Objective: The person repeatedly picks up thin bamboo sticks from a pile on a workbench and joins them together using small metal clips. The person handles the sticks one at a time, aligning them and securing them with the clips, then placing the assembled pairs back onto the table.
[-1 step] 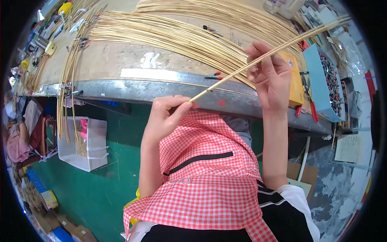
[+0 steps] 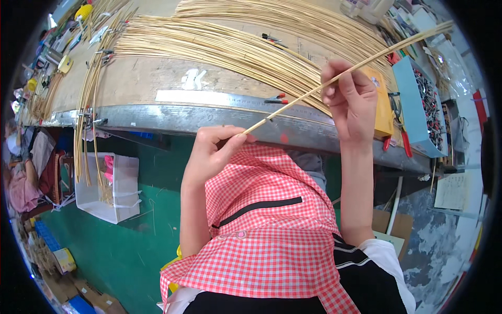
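Note:
A long, thin bamboo strip (image 2: 293, 103) slants up from the table's front edge toward the far right. My left hand (image 2: 212, 152) pinches its near end between thumb and fingertips, just in front of the edge. Farther along, my right hand (image 2: 355, 102) holds the strip between thumb and fingers, palm turned up. Behind it a wide bundle of similar strips (image 2: 209, 49) lies across the table, with a second bundle (image 2: 282, 18) beyond. Below the held strip, a steel ruler (image 2: 209, 98) lies along the edge, with a red-tipped black clamp (image 2: 277, 98) at it.
A blue box (image 2: 405, 78) of small clamps stands at the right, beside a yellow box (image 2: 386, 112) and red-handled pliers (image 2: 406, 141). Clamped strips (image 2: 83, 141) hang over the left edge, above a white bin (image 2: 125, 193) on the green floor (image 2: 157, 235).
The strip's near end and my left fingertips have shifted very slightly left and down. My right fingers have curled a little closer round the strip.

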`<state>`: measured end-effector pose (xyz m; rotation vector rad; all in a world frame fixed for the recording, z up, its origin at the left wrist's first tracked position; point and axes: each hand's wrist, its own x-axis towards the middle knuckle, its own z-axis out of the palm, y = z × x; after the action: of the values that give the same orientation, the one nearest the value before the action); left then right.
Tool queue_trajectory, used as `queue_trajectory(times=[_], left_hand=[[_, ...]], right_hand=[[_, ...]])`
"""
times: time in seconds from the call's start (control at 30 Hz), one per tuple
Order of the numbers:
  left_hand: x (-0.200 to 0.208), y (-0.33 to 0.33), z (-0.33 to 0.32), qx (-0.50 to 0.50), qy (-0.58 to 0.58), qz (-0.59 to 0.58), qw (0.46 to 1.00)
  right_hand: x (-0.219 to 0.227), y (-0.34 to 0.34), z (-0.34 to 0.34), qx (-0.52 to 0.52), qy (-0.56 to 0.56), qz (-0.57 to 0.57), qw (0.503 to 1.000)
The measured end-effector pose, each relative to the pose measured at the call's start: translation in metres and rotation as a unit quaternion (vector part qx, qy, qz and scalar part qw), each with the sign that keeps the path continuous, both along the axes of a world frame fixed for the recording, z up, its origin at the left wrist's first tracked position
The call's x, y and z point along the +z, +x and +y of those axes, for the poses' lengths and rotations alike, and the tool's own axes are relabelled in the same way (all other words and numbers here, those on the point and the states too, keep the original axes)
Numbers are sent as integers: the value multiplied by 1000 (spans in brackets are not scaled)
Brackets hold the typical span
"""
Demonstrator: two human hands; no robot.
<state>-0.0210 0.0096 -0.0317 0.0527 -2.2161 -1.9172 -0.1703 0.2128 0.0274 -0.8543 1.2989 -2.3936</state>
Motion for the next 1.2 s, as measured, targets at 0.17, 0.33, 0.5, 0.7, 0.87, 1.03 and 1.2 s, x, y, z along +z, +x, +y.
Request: queue_trajectory(times=[0.17,0.33,0.5,0.7,0.87,1.03,1.2], left_hand=[[-3,5,-20,53,4,53,997],[43,18,-9,153,-197,176,952],[51,21,18,203,-269,218,916],[48,21,17,185,-275,201,922],[48,18,11,182,-315,204,909],[46,18,15,159,-326,203,909],[41,14,13,123,-317,182,923]], right_hand=[[-10,20,-17,-32,55,-5,998],[-34,73,-55,65,130,-35,989],[-63,106,-80,115,98,16,988],[-55,97,-73,117,219,110,962],[-18,61,-40,43,237,105,965],[1,48,-21,5,122,27,992],[-7,50,-20,-15,102,74,992]])
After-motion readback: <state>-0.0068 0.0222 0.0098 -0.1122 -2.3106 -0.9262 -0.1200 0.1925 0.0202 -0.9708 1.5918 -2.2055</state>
